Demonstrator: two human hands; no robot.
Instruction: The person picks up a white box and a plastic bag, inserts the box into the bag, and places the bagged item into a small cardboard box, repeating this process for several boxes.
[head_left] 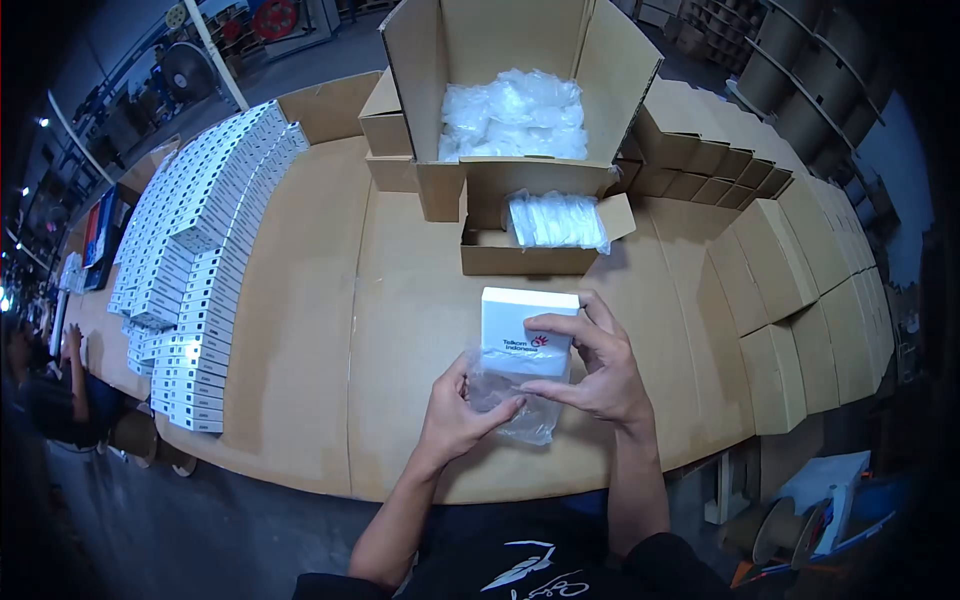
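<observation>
A small white box printed "Telkom Indonesia" is held over the cardboard-covered table, its lower end inside a clear plastic bag. My right hand grips the box at its right side, the index finger across the front and the thumb lower down by the bag. On the lower left, my left hand pinches the bag, its thumb over the plastic. Just beyond the hands stands an open cardboard carton with a row of bagged white items in its right part.
A tall open carton full of clear plastic bags stands at the back. Stacked white boxes line the left side. Brown cartons are piled on the right. Another person is at the far left.
</observation>
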